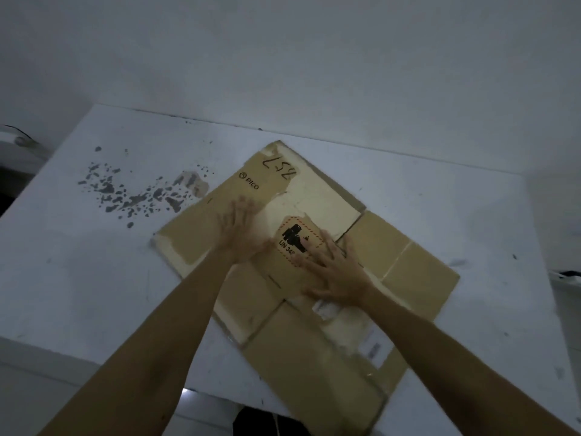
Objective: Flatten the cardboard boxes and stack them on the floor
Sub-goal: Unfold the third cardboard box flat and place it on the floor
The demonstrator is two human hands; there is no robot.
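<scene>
Already collapsed, the cardboard box (301, 256) lies flat and skewed on the white table (94, 278), its near corner overhanging the table's front edge. Both hands rest on its middle: the left hand (240, 229) lies palm-down with fingers straight and spread, just left of the battery warning label (297, 240), and the right hand (338, 269) presses beside that label with fingers splayed, gripping nothing.

The sheet looks like light corrugated board, stiff across its panels but ready to hinge along the scored creases between flaps. I judge it easy to lift yet floppy at those creases, so a hold on two opposite long edges, near the panel centres, should keep it from folding on the way to the floor. Its surface is matt brown and dry, unlikely to slip, though torn patches where tape was peeled show pale, fuzzy paper that could rip further.

Handwritten digits and a printed PICO logo (250, 180) mark the far flap. Left of the box, dark flaky specks (125, 190) scar the table's paint.
</scene>
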